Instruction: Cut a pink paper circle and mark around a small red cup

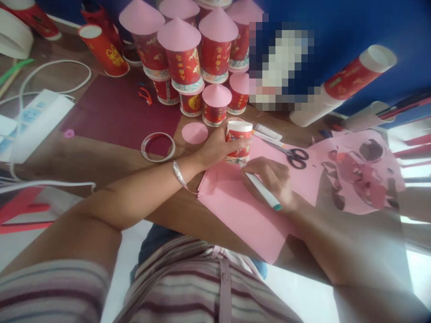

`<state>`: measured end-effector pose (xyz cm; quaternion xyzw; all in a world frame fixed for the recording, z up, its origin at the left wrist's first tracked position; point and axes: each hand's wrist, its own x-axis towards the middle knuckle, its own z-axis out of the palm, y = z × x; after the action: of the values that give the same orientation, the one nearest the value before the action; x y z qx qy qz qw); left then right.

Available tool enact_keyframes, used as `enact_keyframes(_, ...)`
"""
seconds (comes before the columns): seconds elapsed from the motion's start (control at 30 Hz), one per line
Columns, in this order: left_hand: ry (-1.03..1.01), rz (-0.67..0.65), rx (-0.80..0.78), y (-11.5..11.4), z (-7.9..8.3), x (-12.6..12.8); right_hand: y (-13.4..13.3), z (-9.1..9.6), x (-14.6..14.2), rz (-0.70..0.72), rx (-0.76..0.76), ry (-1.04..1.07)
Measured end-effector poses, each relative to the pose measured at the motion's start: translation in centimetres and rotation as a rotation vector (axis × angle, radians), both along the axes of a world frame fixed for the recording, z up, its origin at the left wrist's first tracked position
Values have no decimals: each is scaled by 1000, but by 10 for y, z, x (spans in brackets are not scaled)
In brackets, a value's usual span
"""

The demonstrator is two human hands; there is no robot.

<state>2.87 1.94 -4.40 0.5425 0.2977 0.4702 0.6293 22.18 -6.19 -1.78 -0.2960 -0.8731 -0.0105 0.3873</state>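
Observation:
My left hand (pixel 217 146) is wrapped round a small red paper cup (pixel 238 137) with a white rim, over pink paper. In my right hand (pixel 274 177) is a white marker pen (pixel 261 190) with a green end, its tip close to the cup's lower edge; whether it touches I cannot tell. Beneath both lies a sheet of pink paper (pixel 249 215). Black-handled scissors (pixel 296 158) rest just beyond my right hand. A pink paper disc (pixel 195 133) is on the table left of the cup.
Stacked red cups with pink cone tops (pixel 183 58) stand at the back. A roll of tape (pixel 158 147) sits at the edge of a maroon sheet (pixel 124 112). Cut pink scraps (pixel 367 179) spread to the right. A white power strip (pixel 40 121) and cables occupy the left.

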Motion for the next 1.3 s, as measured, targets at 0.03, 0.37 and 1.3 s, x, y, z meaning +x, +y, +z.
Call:
enact_keyframes(0.03,8,5,3,0,1,0,0,0,0,-1,-1,-9)
enact_keyframes(0.37,15,19,-24,-2,4,0,-2,3,-3,-6,22,-7)
enact_keyframes(1.3,30,0,25,-4,13,2,-3,4,-6,-23,-26,-22)
